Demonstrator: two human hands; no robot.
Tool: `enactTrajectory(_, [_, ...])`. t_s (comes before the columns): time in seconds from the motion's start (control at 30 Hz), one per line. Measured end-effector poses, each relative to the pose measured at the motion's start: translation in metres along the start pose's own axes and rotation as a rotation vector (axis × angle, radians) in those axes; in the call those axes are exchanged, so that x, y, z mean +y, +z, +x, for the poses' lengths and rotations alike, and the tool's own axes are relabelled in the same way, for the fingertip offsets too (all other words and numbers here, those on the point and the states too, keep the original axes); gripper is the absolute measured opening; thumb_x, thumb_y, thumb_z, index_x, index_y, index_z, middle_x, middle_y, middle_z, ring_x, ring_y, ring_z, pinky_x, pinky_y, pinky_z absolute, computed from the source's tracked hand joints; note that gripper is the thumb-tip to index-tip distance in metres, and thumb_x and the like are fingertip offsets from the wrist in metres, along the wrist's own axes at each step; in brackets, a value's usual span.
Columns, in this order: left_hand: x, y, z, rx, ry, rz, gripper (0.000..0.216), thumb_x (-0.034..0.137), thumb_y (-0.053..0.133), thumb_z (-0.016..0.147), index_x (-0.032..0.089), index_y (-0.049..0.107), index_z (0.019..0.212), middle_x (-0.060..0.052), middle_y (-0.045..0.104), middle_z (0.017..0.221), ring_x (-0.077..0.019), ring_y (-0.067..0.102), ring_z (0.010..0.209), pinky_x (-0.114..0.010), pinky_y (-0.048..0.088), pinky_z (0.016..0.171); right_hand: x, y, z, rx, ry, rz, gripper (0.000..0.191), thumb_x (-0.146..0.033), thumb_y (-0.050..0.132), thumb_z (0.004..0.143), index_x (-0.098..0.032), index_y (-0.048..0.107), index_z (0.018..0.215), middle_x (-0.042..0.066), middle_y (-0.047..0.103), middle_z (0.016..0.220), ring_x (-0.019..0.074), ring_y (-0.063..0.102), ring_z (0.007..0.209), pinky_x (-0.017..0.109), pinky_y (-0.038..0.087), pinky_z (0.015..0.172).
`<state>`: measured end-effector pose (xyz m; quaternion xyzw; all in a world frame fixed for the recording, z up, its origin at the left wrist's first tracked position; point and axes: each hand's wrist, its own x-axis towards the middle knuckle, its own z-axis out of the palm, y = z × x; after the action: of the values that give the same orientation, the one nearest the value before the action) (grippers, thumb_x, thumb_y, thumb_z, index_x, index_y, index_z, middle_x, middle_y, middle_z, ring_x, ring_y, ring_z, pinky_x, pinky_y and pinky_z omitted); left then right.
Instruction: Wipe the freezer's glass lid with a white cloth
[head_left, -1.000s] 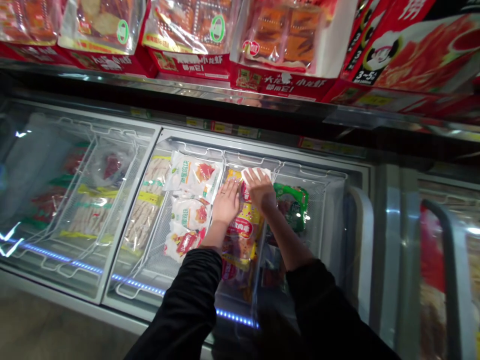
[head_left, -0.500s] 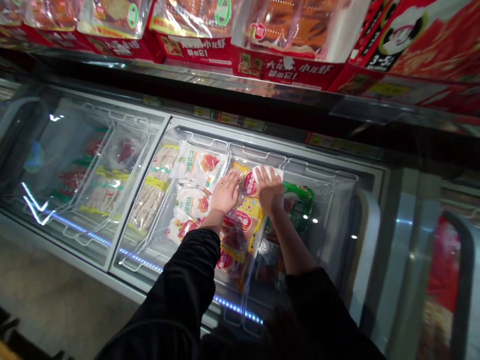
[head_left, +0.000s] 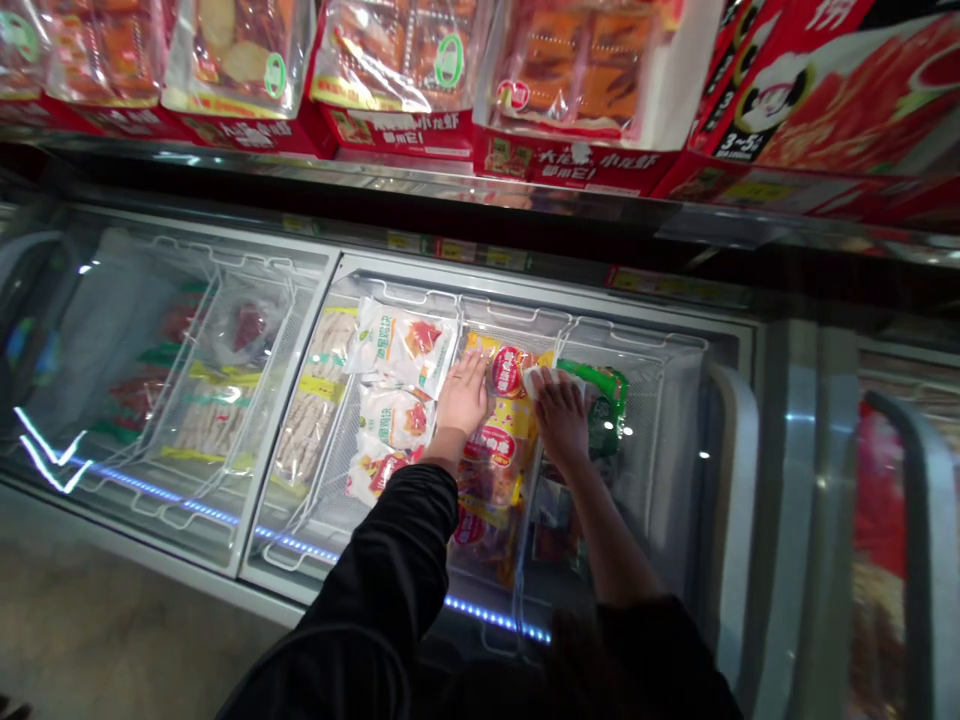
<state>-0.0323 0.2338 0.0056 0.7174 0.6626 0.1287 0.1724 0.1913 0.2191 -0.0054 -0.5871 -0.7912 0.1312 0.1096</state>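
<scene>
My left hand [head_left: 463,396] rests flat on the clear sliding lid [head_left: 637,400] of a chest freezer, fingers stretched out, above the yellow and red food bags [head_left: 499,415]. To its right, my right hand [head_left: 562,415] presses a white cloth [head_left: 531,380] against the same lid. Its fingers lie over the cloth and hide most of it. Beneath the glass near that hand is a green bag [head_left: 611,385]. White bags of frozen food [head_left: 409,345] lie under the glass left of my left hand.
A shelf edge [head_left: 420,170] with red boxes of packaged food [head_left: 397,140] runs above the freezer's back. Curved grey handles [head_left: 739,470] rise at the right. Another lid section [head_left: 187,400] adjoins on the left, over wire baskets of bagged food. Floor [head_left: 135,610] shows at lower left.
My right hand and the cloth have slid slightly toward me and to the right across the lid. My left hand stays in nearly the same spot. The view has tilted up a little.
</scene>
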Motion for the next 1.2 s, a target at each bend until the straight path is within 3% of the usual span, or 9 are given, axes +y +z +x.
enactTrajectory(0.1, [-0.001,0.0,0.0,-0.005,0.01,-0.007,0.068,0.009,0.047,0.101,0.016,0.046,0.168,-0.01,0.047,0.174,-0.0233,0.037,0.166,-0.047,0.034,0.138,-0.031,0.015,0.033,0.03,0.114,0.003,0.057,-0.03,0.039,0.114,-0.026,0.045,0.17,0.007,0.051,0.173,0.0345,0.039,0.164,0.06,0.04,0.129])
enactTrajectory(0.17, [-0.003,0.0,0.0,-0.006,0.018,-0.015,0.066,0.009,0.045,0.102,0.015,0.047,0.168,-0.011,0.048,0.174,-0.0231,0.037,0.166,-0.046,0.034,0.138,-0.049,0.02,0.039,0.013,0.073,0.012,0.058,-0.027,0.041,0.113,-0.028,0.044,0.171,0.006,0.052,0.172,0.0334,0.039,0.164,0.059,0.04,0.129])
enactTrajectory(0.33, [-0.008,0.005,-0.001,0.013,0.042,-0.09,0.071,0.008,0.05,0.1,0.02,0.042,0.17,-0.01,0.045,0.176,-0.0257,0.035,0.167,-0.052,0.035,0.137,-0.051,0.017,-0.014,-0.052,-0.134,0.015,0.061,-0.026,0.043,0.112,-0.03,0.041,0.173,0.005,0.053,0.172,0.0294,0.04,0.164,0.054,0.04,0.132])
enactTrajectory(0.47, [-0.011,0.007,-0.002,0.01,0.041,-0.134,0.069,0.01,0.052,0.1,0.022,0.046,0.168,-0.01,0.049,0.173,-0.0265,0.036,0.167,-0.053,0.035,0.137,-0.03,0.012,-0.045,-0.041,-0.055,-0.046,0.061,-0.026,0.042,0.112,-0.028,0.042,0.172,0.004,0.048,0.175,0.0297,0.036,0.166,0.054,0.038,0.132])
enactTrajectory(0.63, [-0.014,0.004,0.006,-0.053,0.077,-0.147,0.066,0.011,0.048,0.103,0.011,0.044,0.169,-0.014,0.042,0.177,-0.0291,0.031,0.169,-0.052,0.03,0.139,-0.038,0.024,0.006,0.055,0.216,-0.045,0.058,-0.031,0.036,0.113,-0.02,0.048,0.169,0.012,0.052,0.171,0.0349,0.036,0.164,0.061,0.039,0.128])
enactTrajectory(0.8, [-0.03,-0.013,0.008,-0.191,0.141,-0.218,0.07,0.009,0.045,0.105,0.02,0.037,0.173,-0.012,0.039,0.178,-0.028,0.032,0.168,-0.056,0.033,0.136,-0.086,0.037,0.03,0.07,0.162,-0.018,0.057,-0.029,0.039,0.112,-0.022,0.048,0.169,0.014,0.053,0.17,0.0328,0.042,0.161,0.061,0.037,0.129])
enactTrajectory(0.93, [-0.046,-0.028,-0.032,-0.199,0.21,-0.242,0.074,0.013,0.05,0.107,0.027,0.028,0.177,-0.009,0.035,0.18,-0.024,0.03,0.168,-0.052,0.034,0.136,-0.106,0.037,-0.022,0.014,0.046,-0.025,0.058,-0.027,0.041,0.112,-0.023,0.046,0.169,0.011,0.053,0.171,0.0307,0.037,0.164,0.057,0.037,0.13])
enactTrajectory(1.07, [-0.057,-0.031,-0.092,-0.198,0.167,-0.206,0.07,0.015,0.052,0.108,0.028,0.035,0.174,-0.008,0.042,0.177,-0.026,0.032,0.167,-0.053,0.037,0.135,-0.09,0.028,-0.074,0.0,0.008,-0.065,0.059,-0.027,0.041,0.112,-0.018,0.044,0.17,0.011,0.047,0.175,0.0322,0.03,0.167,0.056,0.034,0.133])
enactTrajectory(1.2, [-0.067,-0.025,-0.132,-0.225,0.234,-0.139,0.067,0.017,0.051,0.108,0.027,0.038,0.173,-0.006,0.041,0.178,-0.0249,0.029,0.169,-0.053,0.033,0.137,-0.074,0.026,-0.06,0.03,0.158,-0.064,0.059,-0.033,0.042,0.112,-0.015,0.049,0.167,0.014,0.048,0.174,0.0381,0.039,0.163,0.063,0.04,0.127])
